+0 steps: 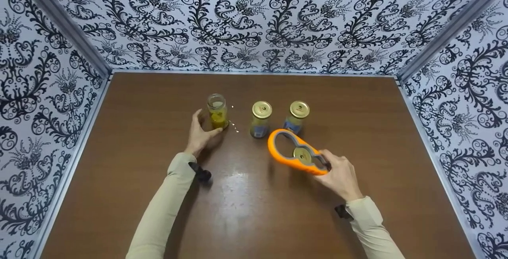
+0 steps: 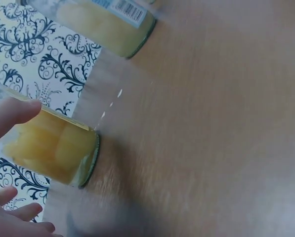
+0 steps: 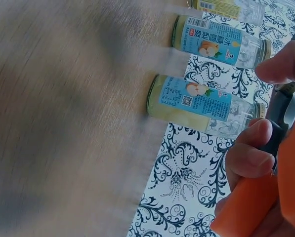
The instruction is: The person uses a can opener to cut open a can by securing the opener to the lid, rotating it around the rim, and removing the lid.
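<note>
My left hand point(image 1: 200, 135) is beside an uncapped glass jar point(image 1: 218, 117) of yellow fruit, standing upright on the table. Its fingers are spread loosely, and in the left wrist view the thumb point(image 2: 19, 116) lies over the jar's near side; whether it touches cannot be told. My right hand point(image 1: 337, 173) grips an orange jar opener point(image 1: 278, 156) with grey-lined round openings, held above the table. A gold lid point(image 1: 303, 155) shows within one of those openings. Two capped jars with blue labels, a middle jar point(image 1: 260, 120) and a right jar point(image 1: 295, 117), stand beyond the opener.
Small white drops point(image 1: 234, 126) lie on the brown table point(image 1: 238, 211) just right of the uncapped jar. Black-and-white patterned walls point(image 1: 246, 21) close off the back and both sides. Each wrist wears a dark strap.
</note>
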The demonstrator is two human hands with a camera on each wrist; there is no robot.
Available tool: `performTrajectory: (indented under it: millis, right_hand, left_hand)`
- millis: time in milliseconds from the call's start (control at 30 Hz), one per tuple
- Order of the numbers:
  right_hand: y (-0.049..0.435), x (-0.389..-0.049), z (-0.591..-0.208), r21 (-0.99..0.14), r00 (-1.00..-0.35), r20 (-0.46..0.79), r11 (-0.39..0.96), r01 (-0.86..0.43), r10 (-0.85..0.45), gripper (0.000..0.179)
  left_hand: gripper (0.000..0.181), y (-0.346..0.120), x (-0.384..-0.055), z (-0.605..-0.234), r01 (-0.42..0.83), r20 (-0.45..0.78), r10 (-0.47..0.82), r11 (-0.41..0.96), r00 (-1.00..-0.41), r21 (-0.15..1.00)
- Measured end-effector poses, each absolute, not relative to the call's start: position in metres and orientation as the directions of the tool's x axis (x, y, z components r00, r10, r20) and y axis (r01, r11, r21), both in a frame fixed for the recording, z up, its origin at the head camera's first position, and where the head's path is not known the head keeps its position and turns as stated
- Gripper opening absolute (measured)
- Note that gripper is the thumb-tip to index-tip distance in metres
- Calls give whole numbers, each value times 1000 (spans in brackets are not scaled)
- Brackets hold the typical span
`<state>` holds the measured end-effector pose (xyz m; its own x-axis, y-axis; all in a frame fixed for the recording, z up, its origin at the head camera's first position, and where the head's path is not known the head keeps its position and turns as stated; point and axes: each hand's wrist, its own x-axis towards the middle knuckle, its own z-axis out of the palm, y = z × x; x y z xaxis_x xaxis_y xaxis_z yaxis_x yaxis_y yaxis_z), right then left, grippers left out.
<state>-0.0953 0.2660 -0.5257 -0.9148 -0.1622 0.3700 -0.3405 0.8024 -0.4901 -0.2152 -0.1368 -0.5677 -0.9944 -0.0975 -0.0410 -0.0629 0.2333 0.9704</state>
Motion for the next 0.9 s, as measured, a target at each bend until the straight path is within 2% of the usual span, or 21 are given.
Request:
performTrajectory:
  millis: [333, 533, 633, 900]
  right_hand:
    - [264, -93, -527, -462, -923, 356, 832, -309, -145, 52]
    - [262, -90, -531, -475, -932, 335, 830, -291, -136, 51]
    - [260, -88, -534, -476, -935, 330, 832, -285, -131, 52]
    - [255, -90, -536, -470, -909, 397, 822, -321, -128, 57]
  left_hand:
    - [93, -138, -186, -559, -88, -78, -45, 299, -996, 950]
    - [71, -126, -166, -560, 65, 82, -23, 428, -996, 902]
    - [63, -118, -157, -561, 122, 138, -5, 441, -990, 889]
    - [62, -100, -146, -563, 214, 218, 39, 414, -975, 885]
